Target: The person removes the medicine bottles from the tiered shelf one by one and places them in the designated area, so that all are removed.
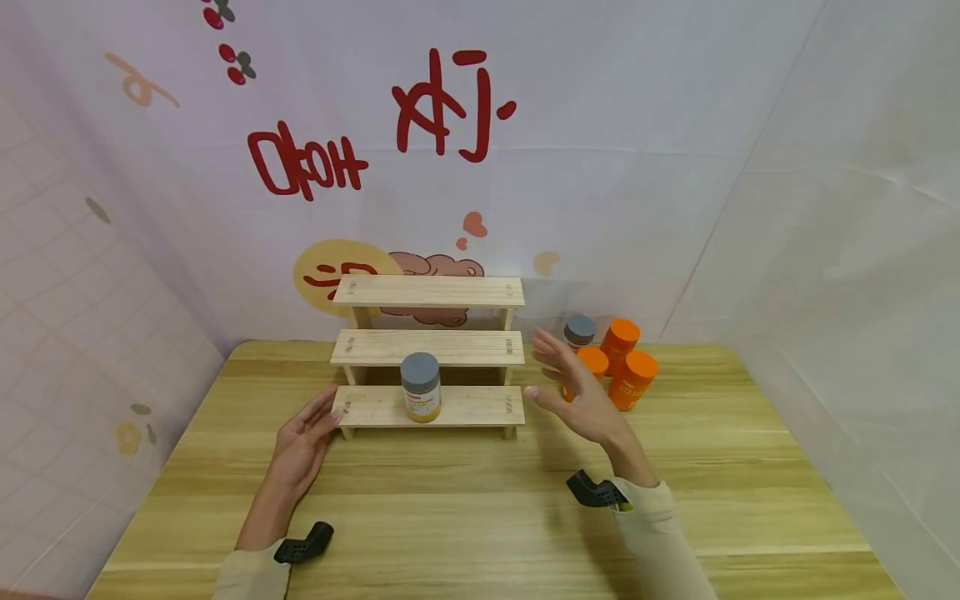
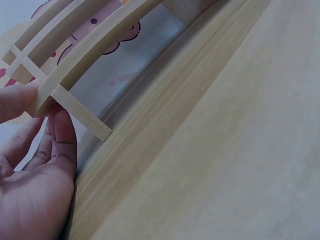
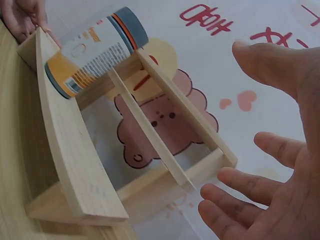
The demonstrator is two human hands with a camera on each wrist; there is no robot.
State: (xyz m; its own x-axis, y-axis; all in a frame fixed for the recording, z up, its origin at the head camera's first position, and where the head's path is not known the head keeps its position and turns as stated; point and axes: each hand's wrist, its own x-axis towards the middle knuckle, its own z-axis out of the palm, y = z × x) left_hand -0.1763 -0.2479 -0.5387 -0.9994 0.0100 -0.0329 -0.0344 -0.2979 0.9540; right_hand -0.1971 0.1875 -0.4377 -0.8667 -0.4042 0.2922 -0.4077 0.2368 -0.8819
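Observation:
A three-step wooden shelf (image 1: 472, 408) stands on the table against the back wall. On its lowest step sits an upright jar (image 1: 422, 392) with a grey lid and a white and yellow label. My left hand (image 1: 300, 446) pinches the left end of that lowest step. In the left wrist view the thumb (image 2: 17, 100) lies on top of the board and the fingers (image 2: 62, 130) are under it. My right hand (image 1: 581, 396) is spread beside the shelf's right end, holding nothing, its fingers (image 3: 242, 185) apart in the right wrist view.
Behind my right hand, at the back right of the table, stand several bottles: orange ones (image 1: 633, 381) and one with a grey lid (image 1: 580, 329). A printed white cloth (image 1: 622, 125) hangs behind the wooden table (image 1: 420, 517) and along its sides.

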